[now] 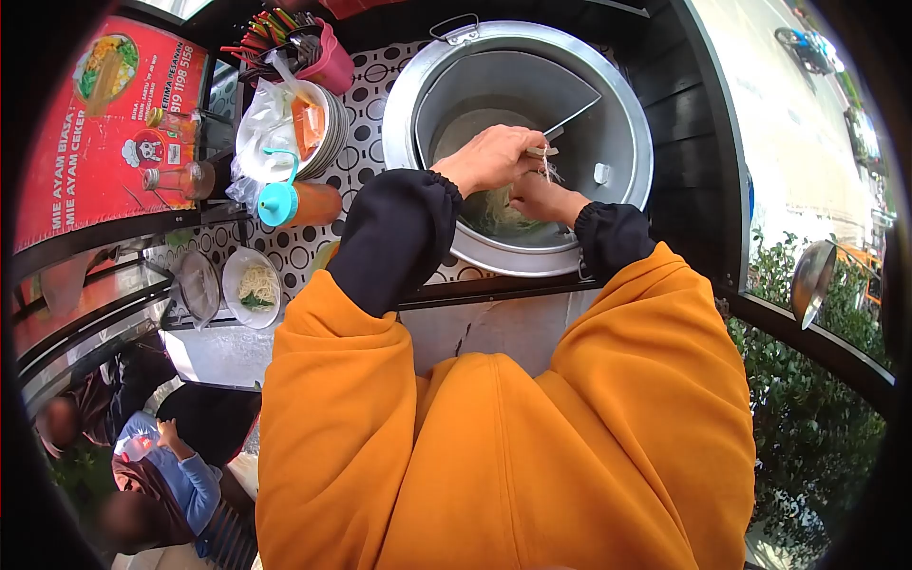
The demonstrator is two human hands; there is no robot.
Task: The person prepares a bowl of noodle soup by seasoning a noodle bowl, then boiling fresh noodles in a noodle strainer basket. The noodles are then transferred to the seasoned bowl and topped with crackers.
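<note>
Both my hands are over a large metal pot (635, 142) with a metal divider plate (456, 87) inside. My left hand (494, 158) is closed, with pale, thin noodles (546, 169) sticking out at its fingertips. Just below and to the right, my right hand (548, 199) is curled closed against the same strands; its fingertips are partly hidden. Under the hands, more noodles (502, 211) lie in the cloudy liquid in the pot.
Left of the pot are an orange sauce bottle (309, 204) with a blue cap, stacked bowls (334, 133) and a pink utensil holder (328, 62). A bowl of noodles with greens (252, 288) stands lower left. Two people sit beyond; a metal ladle (813, 283) is at right.
</note>
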